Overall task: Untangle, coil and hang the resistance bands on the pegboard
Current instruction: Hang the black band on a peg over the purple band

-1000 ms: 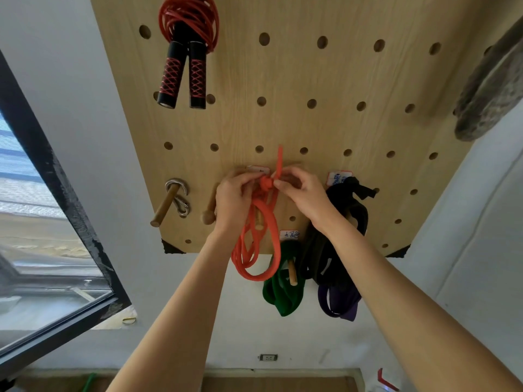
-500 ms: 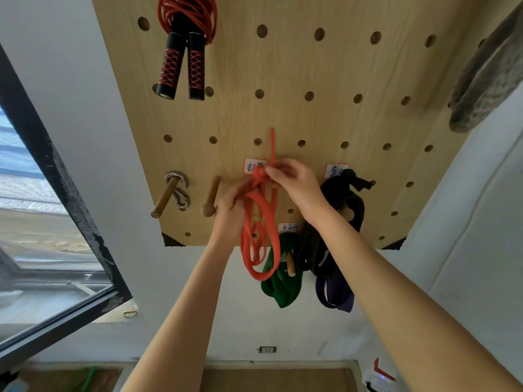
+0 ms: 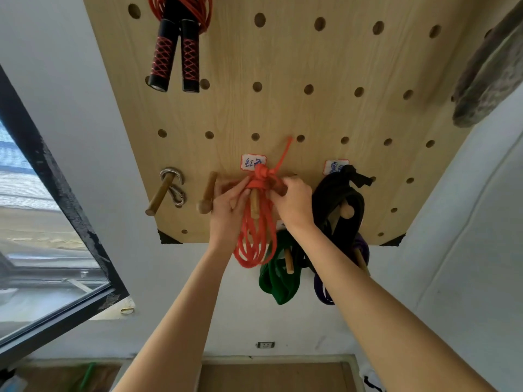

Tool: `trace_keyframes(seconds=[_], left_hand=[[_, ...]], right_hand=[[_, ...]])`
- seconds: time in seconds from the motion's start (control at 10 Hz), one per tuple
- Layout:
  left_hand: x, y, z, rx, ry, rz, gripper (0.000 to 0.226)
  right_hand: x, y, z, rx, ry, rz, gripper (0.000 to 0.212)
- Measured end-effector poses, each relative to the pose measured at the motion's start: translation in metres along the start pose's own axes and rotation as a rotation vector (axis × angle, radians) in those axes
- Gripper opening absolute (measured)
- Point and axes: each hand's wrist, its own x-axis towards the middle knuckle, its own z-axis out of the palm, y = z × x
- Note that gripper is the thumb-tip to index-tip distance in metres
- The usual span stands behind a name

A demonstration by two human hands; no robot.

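- Both hands are on the orange band (image 3: 256,233): the left hand (image 3: 226,210) curls its fingers round the wrapped top of the coil from the left, and the right hand (image 3: 294,202) pinches the same knotted bundle from the right, so the coil keeps its shape while it goes onto its support.
- The coil hangs over a wooden peg (image 3: 254,203), whose shaft shows between the strands; the loops drop below the peg and a loose tail sticks up above the knot.
- Just right of and below that peg, the green band (image 3: 278,281) hangs on its own peg, with the black band (image 3: 339,199) and a purple band (image 3: 362,250) further right.
- Behind it all is the pegboard (image 3: 311,58); a paper label (image 3: 253,162) sits just above the peg, likely marking this band's place.
- Left of the peg, a bare peg (image 3: 208,193) and one with carabiners (image 3: 174,188).
- High above the peg, a jump rope (image 3: 177,46).
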Motion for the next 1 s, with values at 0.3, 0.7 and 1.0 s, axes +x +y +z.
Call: trace_keyframes(seconds=[0.3,0.7,1.0], left_hand=[[-0.013,-0.018,-0.008,0.124,-0.077,0.003,0.037],[-0.011,-0.009,0.005,0.225,0.06,-0.093,0.025],[-0.064,0.007,-0.017,0.361,-0.123,-0.05,0.035]], right_hand=[[-0.011,0.007,-0.001,0.262,-0.196,-0.004,0.023],[-0.019,-0.003,0.009,0.132,-0.007,0.025,0.012],[-0.044,-0.006,-0.06,0.199,-0.164,0.107,0.011]])
